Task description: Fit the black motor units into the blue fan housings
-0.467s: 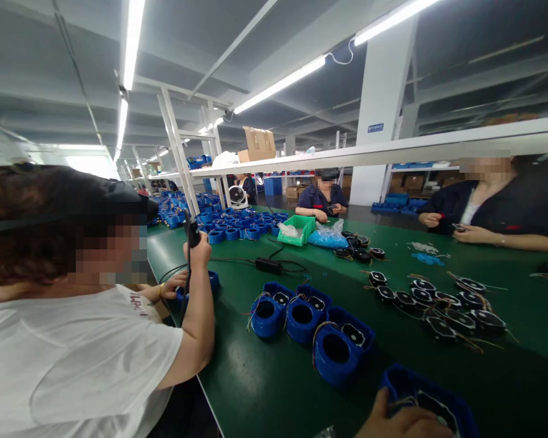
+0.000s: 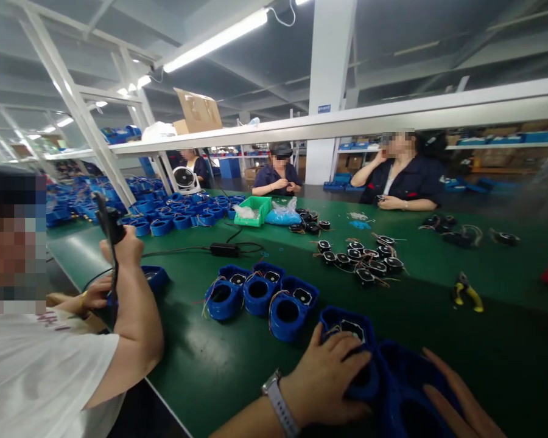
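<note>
Housing: blue housing (image 2: 347, 321) is seen at the near edge of the green table (image 2: 438, 328), with wires on top, partly covered.
Left hand: left hand (image 2: 322, 380) is laid over it, fingers curled over the rim and closed on it; a watch is worn at the wrist.
Second housing: nearest housing (image 2: 404, 389) is touching the first on its right.
Right hand: right hand (image 2: 456, 398) is laid flat against its side, fingers stretched out, nothing clasped.
Row: three more housings (image 2: 256, 295) are set side by side just beyond, to the left.
Black parts: wired black parts (image 2: 365, 258) are clustered mid-table.
Pliers: yellow-handled pliers (image 2: 466, 293) lie well apart, to the right.
Co-worker: a black tool (image 2: 106, 222) is held upright in a raised hand at the left.
</note>
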`<state>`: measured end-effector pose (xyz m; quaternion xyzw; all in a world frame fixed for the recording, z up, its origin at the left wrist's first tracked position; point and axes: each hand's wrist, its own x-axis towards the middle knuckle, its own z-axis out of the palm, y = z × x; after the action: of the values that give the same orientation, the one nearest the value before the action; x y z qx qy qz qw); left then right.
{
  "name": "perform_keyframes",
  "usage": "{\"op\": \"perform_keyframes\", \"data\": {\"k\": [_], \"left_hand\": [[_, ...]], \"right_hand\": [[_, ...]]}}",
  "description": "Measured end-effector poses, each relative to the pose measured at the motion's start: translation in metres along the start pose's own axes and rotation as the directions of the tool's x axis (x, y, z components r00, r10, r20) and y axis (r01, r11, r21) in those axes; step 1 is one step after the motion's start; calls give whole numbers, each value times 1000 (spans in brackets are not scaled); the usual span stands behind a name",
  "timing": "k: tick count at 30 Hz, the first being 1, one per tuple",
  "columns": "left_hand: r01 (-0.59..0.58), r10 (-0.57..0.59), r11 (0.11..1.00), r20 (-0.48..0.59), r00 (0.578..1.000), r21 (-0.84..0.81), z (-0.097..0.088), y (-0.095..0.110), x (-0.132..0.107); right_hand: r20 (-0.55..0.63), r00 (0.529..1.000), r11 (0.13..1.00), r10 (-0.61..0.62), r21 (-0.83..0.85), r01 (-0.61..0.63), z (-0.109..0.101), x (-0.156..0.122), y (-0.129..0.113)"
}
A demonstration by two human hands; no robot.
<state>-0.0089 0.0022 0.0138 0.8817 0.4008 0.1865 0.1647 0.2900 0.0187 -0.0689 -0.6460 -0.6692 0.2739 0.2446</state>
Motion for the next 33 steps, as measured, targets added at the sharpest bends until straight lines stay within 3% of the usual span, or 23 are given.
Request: {"op": "perform_keyframes", "data": {"k": [4, 8, 12, 16, 20, 23, 27, 30, 33], "left_hand": [[-14, 14, 1000, 33, 999, 5, -3, -9, 4], [13, -12, 1000, 47, 999, -24, -8, -19, 6], [54, -50, 996, 59, 997, -69, -14, -21, 4], [87, -83, 993, 49, 995, -79, -17, -21, 3], [112, -107, 990, 64, 992, -80, -17, -29, 3], [125, -117, 988, 93, 989, -90, -18, -37, 4], [165, -162, 983, 45, 986, -79, -24, -39, 1], [210, -207, 977, 54, 977, -49, -33, -39, -4], [229, -226, 973, 72, 971, -40, -38, -40, -8]], "right_hand": [[183, 983, 1000, 11, 2, -11, -25, 13, -17], [33, 994, 985, -103, -132, 107, -51, 64, -50], [81, 962, 857, -260, -439, 269, -39, 142, -83], [168, 953, 792, -252, -530, 302, -14, 192, -104], [226, 955, 781, -192, -554, 289, -6, 196, -115], [253, 940, 751, -227, -569, 335, -4, 194, -123], [312, 918, 718, -246, -577, 388, 2, 204, -130], [362, 906, 735, -220, -549, 398, 2, 206, -121], [343, 917, 765, -203, -529, 367, -11, 192, -104]]}}
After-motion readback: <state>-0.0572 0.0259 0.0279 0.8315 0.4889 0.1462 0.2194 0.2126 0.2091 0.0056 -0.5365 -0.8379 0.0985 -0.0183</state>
